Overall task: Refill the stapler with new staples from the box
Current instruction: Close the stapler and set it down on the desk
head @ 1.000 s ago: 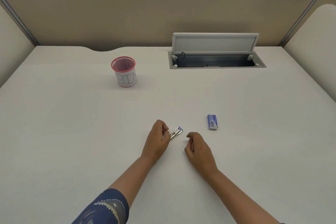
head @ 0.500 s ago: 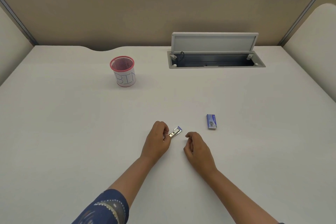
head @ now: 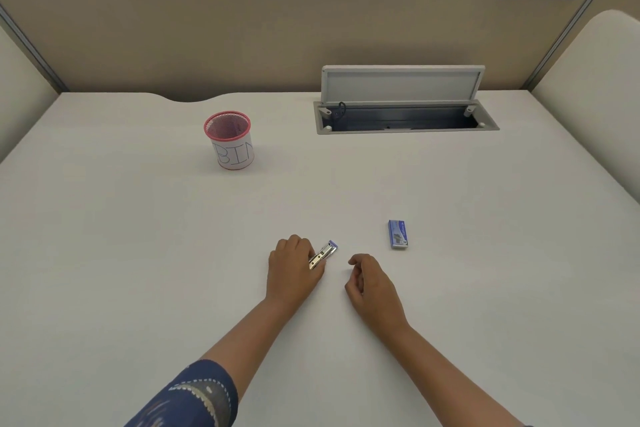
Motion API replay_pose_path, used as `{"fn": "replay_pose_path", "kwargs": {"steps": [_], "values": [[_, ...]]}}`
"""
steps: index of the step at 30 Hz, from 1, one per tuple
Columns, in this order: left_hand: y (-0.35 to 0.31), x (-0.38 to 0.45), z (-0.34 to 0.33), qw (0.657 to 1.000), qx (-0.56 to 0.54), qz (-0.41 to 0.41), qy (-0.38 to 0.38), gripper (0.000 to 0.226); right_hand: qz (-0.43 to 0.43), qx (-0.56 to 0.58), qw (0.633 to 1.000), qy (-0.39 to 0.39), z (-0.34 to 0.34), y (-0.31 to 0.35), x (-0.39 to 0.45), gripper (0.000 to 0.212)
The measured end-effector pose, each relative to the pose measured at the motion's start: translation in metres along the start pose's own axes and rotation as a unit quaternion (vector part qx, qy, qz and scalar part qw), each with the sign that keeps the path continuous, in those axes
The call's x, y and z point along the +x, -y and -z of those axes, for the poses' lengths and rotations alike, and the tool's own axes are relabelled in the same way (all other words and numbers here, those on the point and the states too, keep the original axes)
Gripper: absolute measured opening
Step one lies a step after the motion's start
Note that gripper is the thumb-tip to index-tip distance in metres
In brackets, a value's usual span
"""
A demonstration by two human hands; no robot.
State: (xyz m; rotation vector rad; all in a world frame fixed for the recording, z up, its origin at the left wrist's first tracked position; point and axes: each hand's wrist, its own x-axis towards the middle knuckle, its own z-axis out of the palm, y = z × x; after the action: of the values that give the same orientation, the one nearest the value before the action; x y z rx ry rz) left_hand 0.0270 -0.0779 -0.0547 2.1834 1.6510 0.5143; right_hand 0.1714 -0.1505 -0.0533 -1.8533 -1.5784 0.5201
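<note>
While the left hand pinches the small metal stapler between thumb and fingers, the stapler's blue tip points away from the person, toward the far right, low over the white desk. Just right of the stapler, the right hand rests on the desk with fingers loosely curled, holding nothing. Further right of the stapler, and apart from both hands, lies the blue staple box, flat. Well beyond the stapler, to the far left, stands a red mesh cup marked "BIN".
</note>
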Motion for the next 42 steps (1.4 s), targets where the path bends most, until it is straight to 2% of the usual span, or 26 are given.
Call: {"fn": "replay_pose_path", "kwargs": {"steps": [5, 14, 17, 20, 23, 26, 29, 33, 38, 42], "values": [[-0.003, 0.005, 0.013, 0.988, -0.119, 0.099, 0.009, 0.024, -0.004, 0.003, 1.0, 0.004, 0.0, -0.002, -0.001, 0.018], [-0.008, 0.016, 0.024, 0.951, -0.256, 0.174, -0.015, 0.025, 0.021, 0.006, 0.998, 0.059, -0.008, 0.002, -0.005, 0.027], [-0.014, 0.018, 0.026, 0.927, -0.313, 0.206, -0.006, 0.036, 0.029, 0.009, 0.994, 0.104, -0.013, 0.011, -0.008, 0.041], [-0.018, 0.016, 0.025, 0.916, -0.33, 0.226, -0.002, 0.048, 0.004, 0.041, 0.988, 0.149, -0.016, 0.023, -0.009, 0.065], [-0.018, 0.014, 0.025, 0.902, -0.355, 0.246, 0.004, 0.04, -0.034, 0.109, 0.979, 0.166, -0.015, 0.033, -0.006, 0.082], [-0.016, 0.012, 0.026, 0.887, -0.387, 0.251, 0.008, 0.026, -0.037, 0.142, 0.975, 0.166, -0.01, 0.039, -0.001, 0.09], [-0.014, 0.009, 0.027, 0.873, -0.419, 0.248, 0.018, 0.022, -0.036, 0.166, 0.972, 0.16, -0.005, 0.041, 0.004, 0.091], [-0.014, 0.007, 0.034, 0.824, -0.505, 0.252, 0.054, 0.018, -0.042, 0.206, 0.967, 0.144, 0.004, 0.047, 0.012, 0.082], [-0.017, 0.0, 0.038, 0.815, -0.513, 0.248, 0.11, 0.025, -0.055, 0.222, 0.963, 0.144, 0.008, 0.055, 0.019, 0.071], [-0.023, -0.002, 0.04, 0.814, -0.505, 0.253, 0.137, 0.047, -0.059, 0.214, 0.965, 0.14, 0.008, 0.056, 0.019, 0.069]]}}
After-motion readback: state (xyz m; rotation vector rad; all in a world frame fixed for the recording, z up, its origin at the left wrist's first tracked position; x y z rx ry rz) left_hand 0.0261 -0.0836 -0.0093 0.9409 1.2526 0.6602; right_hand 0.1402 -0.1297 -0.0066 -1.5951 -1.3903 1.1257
